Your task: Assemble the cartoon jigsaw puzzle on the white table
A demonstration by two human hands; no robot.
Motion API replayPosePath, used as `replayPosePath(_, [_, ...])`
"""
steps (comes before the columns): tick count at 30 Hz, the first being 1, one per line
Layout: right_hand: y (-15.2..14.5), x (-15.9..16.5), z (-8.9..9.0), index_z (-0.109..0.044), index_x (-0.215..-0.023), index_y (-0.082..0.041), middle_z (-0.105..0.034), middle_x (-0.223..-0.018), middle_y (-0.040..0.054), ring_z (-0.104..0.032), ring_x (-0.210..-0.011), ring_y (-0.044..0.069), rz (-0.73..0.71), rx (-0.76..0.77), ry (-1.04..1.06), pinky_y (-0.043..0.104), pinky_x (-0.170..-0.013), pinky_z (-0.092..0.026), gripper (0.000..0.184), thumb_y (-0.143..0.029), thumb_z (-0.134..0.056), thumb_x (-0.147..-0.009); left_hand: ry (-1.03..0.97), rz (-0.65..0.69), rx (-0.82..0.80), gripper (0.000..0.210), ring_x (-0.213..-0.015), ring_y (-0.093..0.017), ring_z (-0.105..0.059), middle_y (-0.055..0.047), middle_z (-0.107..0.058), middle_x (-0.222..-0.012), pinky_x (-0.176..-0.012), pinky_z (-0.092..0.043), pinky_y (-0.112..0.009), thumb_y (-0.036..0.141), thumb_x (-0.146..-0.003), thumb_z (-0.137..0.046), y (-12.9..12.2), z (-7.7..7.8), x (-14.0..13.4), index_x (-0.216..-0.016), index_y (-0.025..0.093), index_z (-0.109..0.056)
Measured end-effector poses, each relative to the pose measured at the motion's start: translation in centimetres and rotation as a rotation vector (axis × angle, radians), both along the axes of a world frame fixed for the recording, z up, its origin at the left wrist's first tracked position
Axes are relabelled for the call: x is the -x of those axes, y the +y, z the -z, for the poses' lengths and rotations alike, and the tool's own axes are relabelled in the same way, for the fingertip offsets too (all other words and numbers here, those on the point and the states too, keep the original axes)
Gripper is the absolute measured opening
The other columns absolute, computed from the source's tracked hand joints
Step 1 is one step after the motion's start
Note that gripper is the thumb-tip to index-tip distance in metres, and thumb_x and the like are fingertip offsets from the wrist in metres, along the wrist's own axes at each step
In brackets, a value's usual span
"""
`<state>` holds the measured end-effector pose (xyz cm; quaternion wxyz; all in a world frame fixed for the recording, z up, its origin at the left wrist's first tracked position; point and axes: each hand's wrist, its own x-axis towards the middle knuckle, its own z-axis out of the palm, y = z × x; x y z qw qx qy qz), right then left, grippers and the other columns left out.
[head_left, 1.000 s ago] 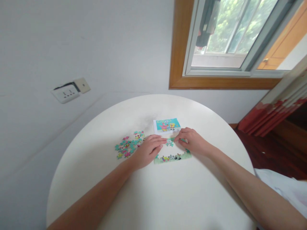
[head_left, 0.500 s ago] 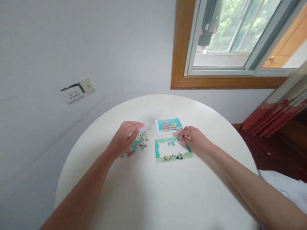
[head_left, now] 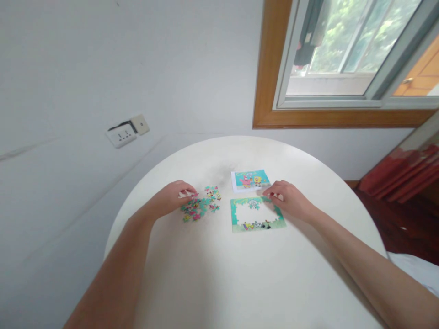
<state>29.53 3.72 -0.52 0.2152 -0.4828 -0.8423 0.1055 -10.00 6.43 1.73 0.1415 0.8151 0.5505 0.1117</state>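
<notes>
My left hand [head_left: 172, 197] is at the left side of a loose pile of jigsaw pieces [head_left: 202, 206], thumb and forefinger closing on a pink puzzle piece [head_left: 195, 195] at the pile's upper left edge. Just right of the pile lies a partly assembled jigsaw [head_left: 235, 219], a green and teal cartoon border around a blank middle, with one figure joined at its top. Over the upper right corner of that border rests my right hand [head_left: 290, 199], its fingers pinched together; whatever they hold is hidden. Behind the border lies a printed reference picture [head_left: 252, 179] with cartoon characters.
Everything lies on a round white table [head_left: 212, 274]. A wall with a power socket [head_left: 121, 135] and a wood-framed window [head_left: 264, 82] rise behind it. A red and beige curtain [head_left: 401, 164] hangs at the right.
My left hand has drawn back to the left side of the pile, uncovering more pieces, and its fingertips are now at a pink piece. My right hand stays at the border's corner. The view has swung slightly left.
</notes>
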Motion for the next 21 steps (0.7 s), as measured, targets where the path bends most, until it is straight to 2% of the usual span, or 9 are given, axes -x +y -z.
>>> replayPosePath(7, [0.1, 0.0, 0.1, -0.071, -0.095, -0.022, -0.068, -0.089, 0.0050, -0.059, -0.082, 0.018, -0.006, 0.012, -0.010, 0.032, -0.080, -0.044, 0.023, -0.015, -0.052, -0.085, -0.041, 0.136, -0.021, 0.037, -0.094, -0.024, -0.059, -0.009, -0.063, -0.100, -0.087, -0.047, -0.034, 0.046, -0.076, -0.060, -0.7, -0.2, -1.5, -0.100, 0.019, -0.069])
replayPosePath(11, [0.2, -0.2, 0.2, -0.071, -0.095, -0.023, -0.068, -0.090, 0.0052, -0.059, -0.084, 0.019, -0.025, 0.016, -0.009, 0.033, -0.081, -0.044, 0.023, -0.016, -0.052, -0.085, -0.052, 0.218, -0.036, 0.029, -0.095, -0.022, -0.058, -0.007, -0.060, -0.102, -0.089, -0.045, -0.032, 0.035, -0.078, -0.060, -1.1, 0.0, -2.9, -0.101, 0.021, -0.069])
replayPosePath(17, [0.4, -0.2, 0.6, -0.071, -0.094, -0.022, -0.068, -0.091, 0.0048, -0.059, -0.085, 0.019, -0.041, 0.012, 0.002, 0.033, -0.082, -0.044, 0.022, -0.017, -0.052, -0.085, -0.008, 0.176, -0.180, 0.028, -0.099, -0.023, -0.055, -0.007, -0.060, -0.102, -0.092, -0.042, -0.035, 0.033, -0.086, -0.050, -1.1, 0.6, -4.1, -0.105, 0.022, -0.068])
replayPosePath(21, [0.4, -0.2, 0.7, -0.071, -0.095, -0.022, -0.069, -0.090, 0.0051, -0.060, -0.086, 0.019, -0.038, -0.001, 0.010, 0.033, -0.082, -0.045, 0.023, -0.017, -0.052, -0.085, 0.046, 0.149, -0.230, 0.030, -0.098, -0.024, -0.054, -0.009, -0.060, -0.101, -0.092, -0.041, -0.039, 0.027, -0.084, -0.047, -0.6, 0.5, -3.1, -0.104, 0.019, -0.067])
